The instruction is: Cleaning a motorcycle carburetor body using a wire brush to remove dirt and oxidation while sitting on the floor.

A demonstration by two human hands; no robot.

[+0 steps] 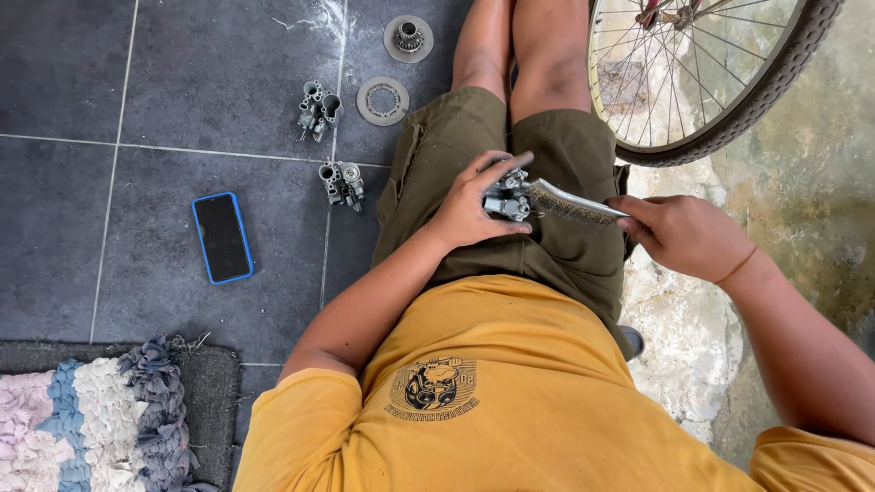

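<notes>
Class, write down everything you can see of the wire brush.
The wire brush is slim, with a pale handle and a strip of fine, brass-coloured bristles along its lower edge. It lies almost level over the lap. The right hand holds its handle end; its tip meets the small grey metal part held in the left hand.

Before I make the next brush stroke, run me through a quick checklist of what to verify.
1. Left hand grips the small grey metal carburettor part: ok.
2. Right hand holds the wire brush by its handle: ok.
3. Bristles touch the part: ok.
4. Part held over the lap: ok.
5. Blue-cased phone lies apart on the floor: ok.
6. Part already clean: cannot tell.
</notes>
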